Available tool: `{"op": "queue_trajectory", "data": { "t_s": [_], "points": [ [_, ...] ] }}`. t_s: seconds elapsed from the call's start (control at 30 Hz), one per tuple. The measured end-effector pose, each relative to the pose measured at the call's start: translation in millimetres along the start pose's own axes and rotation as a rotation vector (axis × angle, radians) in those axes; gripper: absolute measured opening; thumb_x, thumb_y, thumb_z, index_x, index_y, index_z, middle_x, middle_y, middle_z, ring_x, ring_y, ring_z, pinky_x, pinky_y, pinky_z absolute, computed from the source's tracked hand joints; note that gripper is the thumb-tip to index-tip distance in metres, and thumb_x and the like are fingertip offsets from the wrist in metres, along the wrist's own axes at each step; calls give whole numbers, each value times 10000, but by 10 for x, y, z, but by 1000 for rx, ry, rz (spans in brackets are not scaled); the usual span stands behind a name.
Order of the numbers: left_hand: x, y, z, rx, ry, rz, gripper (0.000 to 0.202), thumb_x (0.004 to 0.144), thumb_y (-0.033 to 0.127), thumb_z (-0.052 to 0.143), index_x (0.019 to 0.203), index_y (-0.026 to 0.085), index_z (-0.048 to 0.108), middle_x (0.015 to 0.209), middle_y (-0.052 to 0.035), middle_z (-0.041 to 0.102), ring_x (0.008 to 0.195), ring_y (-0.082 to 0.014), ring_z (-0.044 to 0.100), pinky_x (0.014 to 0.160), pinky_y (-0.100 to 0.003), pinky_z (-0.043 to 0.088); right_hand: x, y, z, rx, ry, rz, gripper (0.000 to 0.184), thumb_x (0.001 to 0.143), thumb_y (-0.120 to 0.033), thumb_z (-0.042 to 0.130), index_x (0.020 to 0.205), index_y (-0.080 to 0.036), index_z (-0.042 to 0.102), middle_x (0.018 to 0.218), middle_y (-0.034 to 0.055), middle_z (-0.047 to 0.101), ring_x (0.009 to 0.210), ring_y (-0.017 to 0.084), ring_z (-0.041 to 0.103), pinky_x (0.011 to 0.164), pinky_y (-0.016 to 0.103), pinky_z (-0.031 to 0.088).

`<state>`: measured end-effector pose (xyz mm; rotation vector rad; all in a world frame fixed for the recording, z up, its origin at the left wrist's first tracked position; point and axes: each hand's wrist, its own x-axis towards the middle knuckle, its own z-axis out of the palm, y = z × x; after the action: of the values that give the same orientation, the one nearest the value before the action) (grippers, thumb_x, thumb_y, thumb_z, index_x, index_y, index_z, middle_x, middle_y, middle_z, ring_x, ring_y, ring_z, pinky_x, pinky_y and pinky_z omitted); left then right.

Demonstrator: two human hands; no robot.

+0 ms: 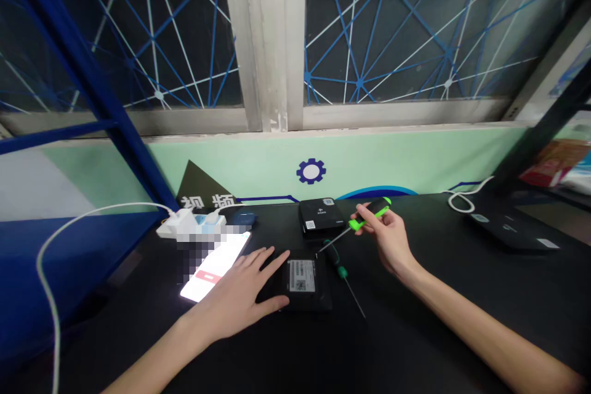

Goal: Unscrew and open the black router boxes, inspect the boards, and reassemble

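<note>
My left hand [244, 292] spread flat on black box [307, 283], pressing; right hand [385, 240] grips green screwdriver [369, 214], shaft slanting down-left, tip near box's corner.

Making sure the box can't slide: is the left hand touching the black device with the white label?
Touching. The head view shows the left hand with its fingertips resting on the left edge of the black device, no tabletop visible between them.

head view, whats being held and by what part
The right hand holds a green-and-black screwdriver by its handle; the left hand holds nothing, lying on a black device.
</note>
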<state>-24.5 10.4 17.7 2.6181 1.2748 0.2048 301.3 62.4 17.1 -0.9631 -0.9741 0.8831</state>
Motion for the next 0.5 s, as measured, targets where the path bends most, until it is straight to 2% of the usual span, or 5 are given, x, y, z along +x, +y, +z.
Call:
{"op": "queue_trajectory", "data": {
  "t_s": [0.2, 0.5],
  "points": [
    [7, 8, -3, 11, 16, 2, 741, 964, 681, 466, 1581, 413, 155, 1614, -50, 309, 1452, -383, 321, 1098, -613, 367, -12, -1, 1, 22, -11, 1, 320, 739, -402, 849, 874, -152, 702, 770, 55, 725, 642, 148, 647, 534, 235, 538],
    [10, 7, 1, 25, 2, -3, 739, 970, 676, 459, 1583, 406, 147, 1618, -60, 298, 1455, -382, 315, 1091, -626, 373, -132, -69, 77, 89, -130, 74, 313, 764, -389, 833, 901, -160, 670, 755, 45, 726, 649, 159, 670, 561, 246, 538]
  ]
}}
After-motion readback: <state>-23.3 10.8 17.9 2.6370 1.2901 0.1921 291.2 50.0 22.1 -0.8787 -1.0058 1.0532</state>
